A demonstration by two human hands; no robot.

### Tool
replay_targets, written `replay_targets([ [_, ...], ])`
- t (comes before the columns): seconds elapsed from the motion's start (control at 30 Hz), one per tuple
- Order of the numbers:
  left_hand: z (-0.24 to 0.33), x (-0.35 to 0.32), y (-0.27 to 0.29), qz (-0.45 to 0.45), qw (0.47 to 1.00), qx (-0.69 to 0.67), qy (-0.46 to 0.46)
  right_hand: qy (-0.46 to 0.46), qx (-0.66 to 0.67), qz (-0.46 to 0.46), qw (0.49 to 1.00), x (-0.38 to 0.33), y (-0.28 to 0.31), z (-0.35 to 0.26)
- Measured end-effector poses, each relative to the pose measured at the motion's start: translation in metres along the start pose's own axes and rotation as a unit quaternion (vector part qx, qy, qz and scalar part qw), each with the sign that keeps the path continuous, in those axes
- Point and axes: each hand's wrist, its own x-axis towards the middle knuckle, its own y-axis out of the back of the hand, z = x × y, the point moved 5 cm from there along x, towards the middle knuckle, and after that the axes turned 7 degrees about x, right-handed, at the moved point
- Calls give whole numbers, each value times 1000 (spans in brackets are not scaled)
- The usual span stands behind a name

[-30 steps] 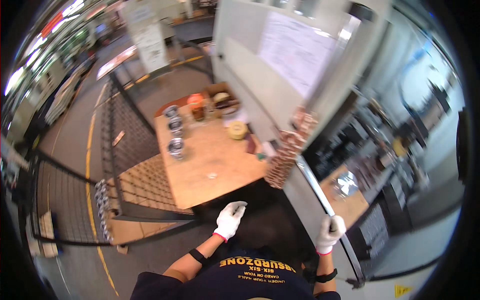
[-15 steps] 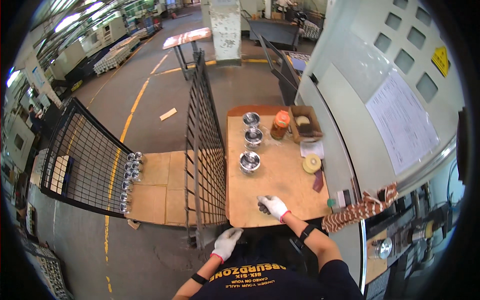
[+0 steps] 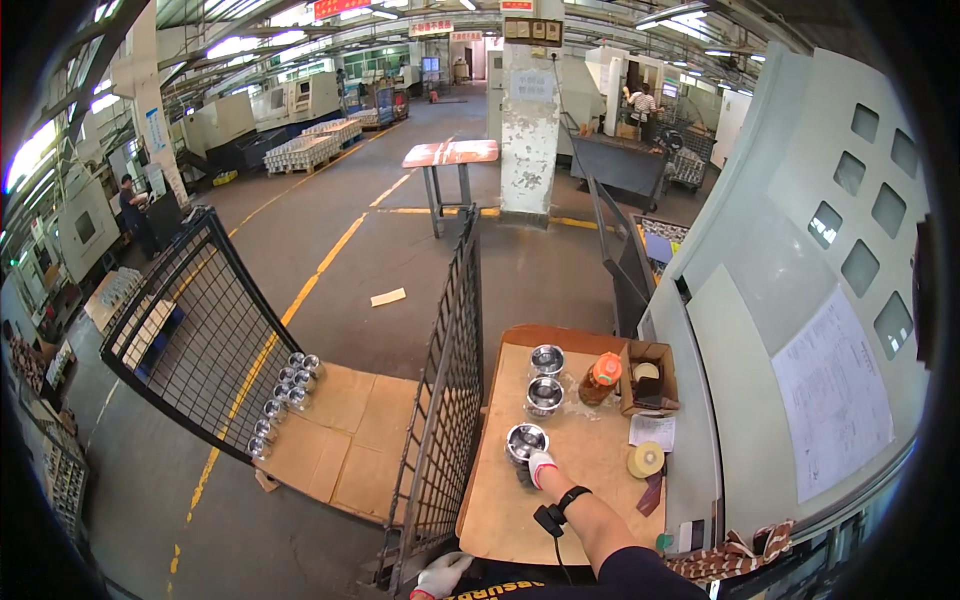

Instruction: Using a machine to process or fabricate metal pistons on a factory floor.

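Observation:
Three shiny round metal cups stand in a row on the wooden tabletop (image 3: 590, 500): a far cup (image 3: 547, 360), a middle cup (image 3: 544, 397) and a near cup (image 3: 526, 442). My right hand (image 3: 541, 468), in a white glove with dark fingertips, is closed against the near cup's right and front side. The cup partly hides those fingers. Low in the view, my left hand (image 3: 442, 576) wears a white glove too. It hangs by the table's front left corner with its fingers stretched out, holding nothing.
Behind the cups stand an orange-capped bottle (image 3: 601, 378) and a cardboard box (image 3: 650, 372). A tape roll (image 3: 646, 459) lies at right, beside a machine's grey panel (image 3: 740, 400). A black mesh cage side (image 3: 440, 390) borders the table; several more cups (image 3: 290, 385) stand on cardboard (image 3: 345, 430).
My right hand has moved forward from the table's front edge to the near cup. The view has tilted up, showing more of the workshop. My left hand stays low by the table corner.

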Motion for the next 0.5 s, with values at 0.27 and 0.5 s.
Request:
replay_targets([
  [0.27, 44, 11, -14, -80, 994, -50, -45, 250, -51, 79, 964, -11, 69, 75],
  [0.5, 62, 1, -21, -91, 985, 103, -101, 124, -62, -2, 990, -186, 93, 153],
])
